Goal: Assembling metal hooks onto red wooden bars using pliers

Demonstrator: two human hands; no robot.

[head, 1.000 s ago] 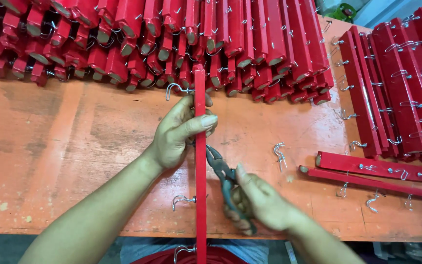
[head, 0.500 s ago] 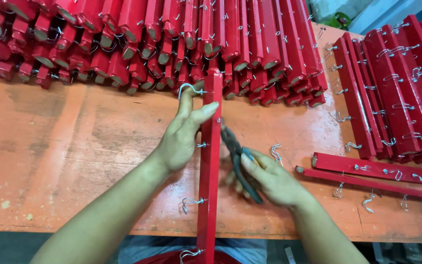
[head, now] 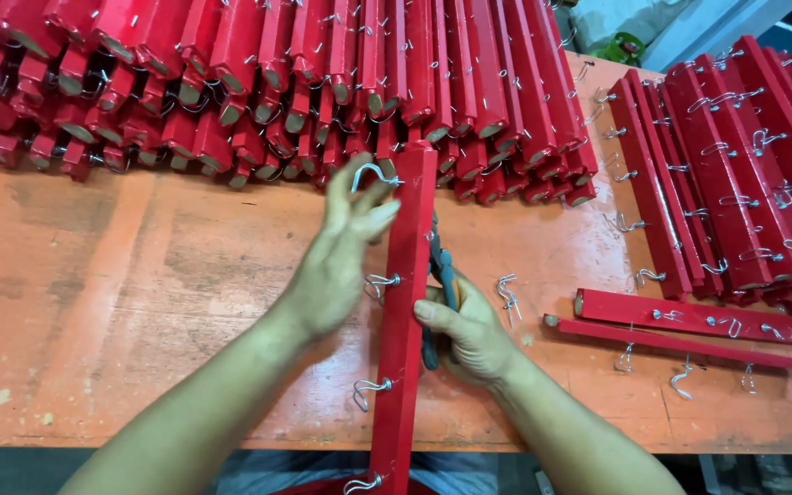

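On the orange table [head: 121, 302], centre of view, I see a long red wooden bar [head: 402, 302] standing on edge and running from the near table edge toward the far stack. Metal hooks [head: 370, 392] stick out of its left face at intervals; one more sits at its far end.

Left hand [head: 336, 261]: fingers loosely spread, palm against the bar's left side, fingertips reaching up beside the top hook. It touches the bar, no closed grasp.

Right hand [head: 471, 335]: wrapped round the handles of blue-green pliers [head: 440, 284], thumb pressed against the bar's right side. Pliers' nose points up along the bar's right edge; I cannot tell whether it bites anything, the bar hides it.

Just right of that hand, a loose hook [head: 507, 295] lies on the table. Further right, two finished bars [head: 694, 323] lie crosswise, more loose hooks near them. Far edge: a big stack of red bars [head: 304, 82]. Right side: another pile of hooked bars [head: 735, 156].
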